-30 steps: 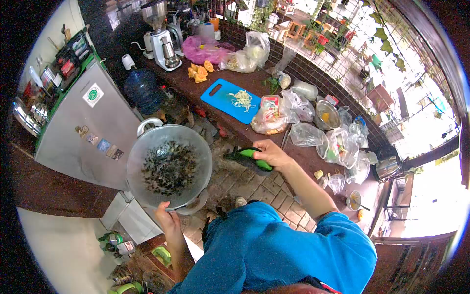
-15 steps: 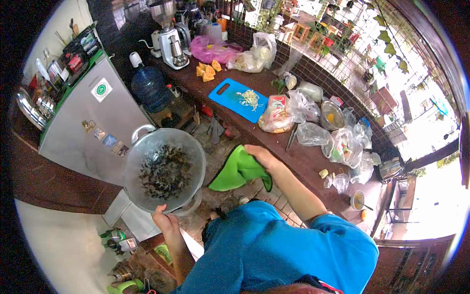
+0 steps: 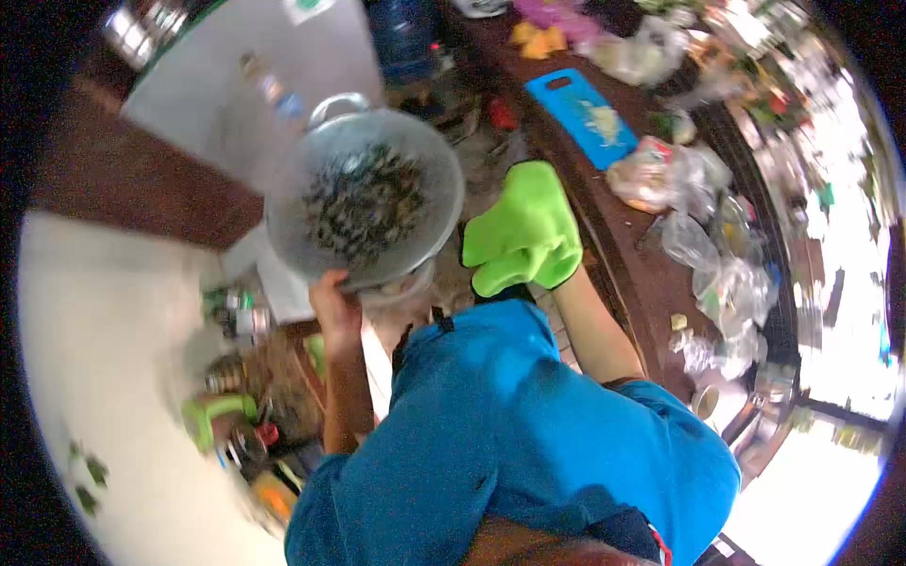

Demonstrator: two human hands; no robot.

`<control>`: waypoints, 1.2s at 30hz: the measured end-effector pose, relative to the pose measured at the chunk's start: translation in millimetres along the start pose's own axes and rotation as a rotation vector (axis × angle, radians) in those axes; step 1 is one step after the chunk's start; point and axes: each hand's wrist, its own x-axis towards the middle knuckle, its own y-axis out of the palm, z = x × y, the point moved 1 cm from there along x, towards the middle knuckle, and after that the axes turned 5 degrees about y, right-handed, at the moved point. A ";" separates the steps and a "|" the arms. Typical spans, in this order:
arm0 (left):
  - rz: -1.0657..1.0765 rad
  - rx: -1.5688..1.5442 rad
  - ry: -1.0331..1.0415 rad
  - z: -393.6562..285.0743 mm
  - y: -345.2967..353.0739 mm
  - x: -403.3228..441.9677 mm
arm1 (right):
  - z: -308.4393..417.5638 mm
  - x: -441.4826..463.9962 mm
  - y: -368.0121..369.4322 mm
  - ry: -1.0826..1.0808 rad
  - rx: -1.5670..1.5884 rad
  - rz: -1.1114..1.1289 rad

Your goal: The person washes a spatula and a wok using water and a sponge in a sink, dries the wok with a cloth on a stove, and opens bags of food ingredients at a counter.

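A large metal pan [image 3: 439, 179] with dark, shredded-looking contents [image 3: 363, 203] is in front of me at centre left. My left hand [image 3: 335, 300] grips its near rim, fingers wrapped over the edge. A bright green cloth [image 3: 528, 226] covers my right hand, whose fingers are hidden under it; only the forearm shows below. The cloth hangs to the right of the pan, apart from it. A second round handle [image 3: 340, 106] stands out at the pan's far side.
A blue cutting board [image 3: 566, 99] with pale shreds lies on the dark counter [image 3: 651, 283] at right, beside plastic bags [image 3: 698, 184] and orange pieces [image 3: 538, 40]. The grey fridge [image 3: 226, 85] is behind the pan; bottles [image 3: 236, 311] stand lower left.
The view has swung, shifting the surroundings. The green cloth, earlier dangling from my right hand's fingers, now drapes over that hand. My left hand still holds the pan's rim.
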 end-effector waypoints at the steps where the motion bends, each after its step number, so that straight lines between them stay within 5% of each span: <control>1: 0.016 -0.078 0.072 3.4 -7.1 2.1 | -9.5 4.0 -1.9 -0.005 0.011 -0.009; 2: 0.004 -0.098 0.087 3.1 -15.7 -3.7 | -8.7 10.3 12.2 -0.237 -0.571 0.039; 4: -0.079 -0.142 0.153 11.6 -42.1 -11.5 | -21.7 31.2 1.4 -0.209 -0.698 0.156; 5: -0.014 -0.086 0.285 32.7 -62.0 -7.4 | -34.2 46.8 -17.6 0.108 -0.273 0.177; 7: -0.063 -0.031 0.469 43.3 -91.2 -31.8 | -29.1 58.7 3.5 0.123 -0.387 0.243; 9: -0.269 -0.196 0.202 56.0 -99.7 -67.2 | -27.7 75.0 23.8 0.250 -0.319 0.359; 10: -0.351 -0.226 0.253 44.0 -83.5 -100.6 | -28.9 84.7 33.4 0.381 -0.203 0.426; 12: -0.565 -0.067 0.417 7.3 -25.5 -154.7 | -44.9 110.7 47.0 0.129 -0.664 0.527; 15: -0.640 -0.208 0.631 49.9 -48.1 -214.7 | -101.5 91.1 89.3 -0.259 -1.185 0.767; 16: -0.798 0.136 0.468 48.6 -35.9 -245.7 | -121.2 82.8 101.9 -0.345 -1.294 0.881; 17: -0.872 -0.240 0.487 65.5 -26.9 -261.5 | -140.4 57.4 119.0 -0.478 -1.417 1.072; 19: -0.858 -0.284 0.583 90.7 -16.9 -285.5 | -174.1 12.0 146.5 -0.979 -1.584 1.460; 22: -1.144 -0.096 0.390 110.9 -2.9 -350.3 | -247.5 -114.7 136.8 -1.001 -1.492 1.669; 25: -1.213 -0.233 0.563 151.3 -32.5 -400.4 | -267.6 -204.1 79.5 -1.249 -0.995 1.969; 26: -1.186 -0.343 0.702 155.9 -38.7 -416.3 | -240.5 -207.2 90.9 -0.838 -0.850 2.362; 29: -1.389 -0.365 0.713 215.5 -49.3 -445.5 | -257.5 -190.9 109.6 -0.960 -1.061 2.575; 31: -1.333 -0.441 0.819 179.2 -16.6 -467.6 | -272.1 -210.3 138.8 -0.909 -0.999 2.175; 32: -1.369 -0.385 0.735 181.9 -17.5 -480.1 | -293.9 -234.1 147.3 -1.345 -1.143 1.999; 36: -1.433 -0.025 0.491 174.6 -54.5 -526.1 | -311.1 -382.2 168.5 -1.192 -1.064 1.828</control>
